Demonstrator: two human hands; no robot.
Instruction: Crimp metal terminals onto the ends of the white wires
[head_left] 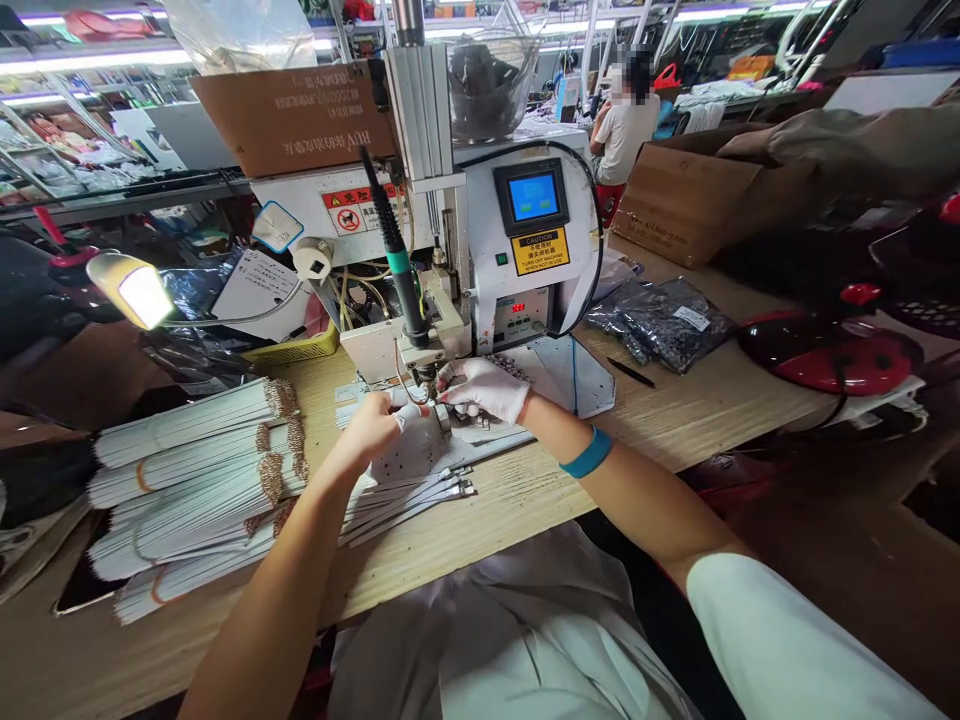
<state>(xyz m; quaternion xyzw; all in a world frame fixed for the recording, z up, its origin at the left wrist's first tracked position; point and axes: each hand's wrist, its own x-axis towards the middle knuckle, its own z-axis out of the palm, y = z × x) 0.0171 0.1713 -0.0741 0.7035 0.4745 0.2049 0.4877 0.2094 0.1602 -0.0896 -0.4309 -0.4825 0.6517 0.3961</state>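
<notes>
Left of a bench-top press machine [525,240], a work lamp [131,290] glows above bundles of white strips [187,480] stacked on a wooden bench [525,510], their bronze-coloured beaded ends turned toward the machine. Farther back on that side, a sheet of printed paper [259,295] leans beside a yellow tray [292,345].

Just in front of the machine, a person works with both arms reaching in from the lower edge of the view. The bare left hand [367,430] has its fingers curled and pressed together, close beside the press head; whether they grip anything is hidden. A loose fan of metal-tipped strips [412,510] lies on the bench below that hand, nearer the person than the machine.

Directly under the press head, a narrow strip [442,415] sits between the two hands. The white-gloved right hand [484,390] pinches it there, fingers closed, with a blue wristband [586,452] on the forearm behind.

Right of the machine, bags of small dark parts [660,320] lie on the bench beside a black pen [631,372], with a cardboard box [690,200] beyond them. Behind the machine, on the same side, a co-worker in a white T-shirt [622,140] sits facing away. Farther right of the machine, a glossy red-and-black object [829,355] sits beyond the bench edge.
</notes>
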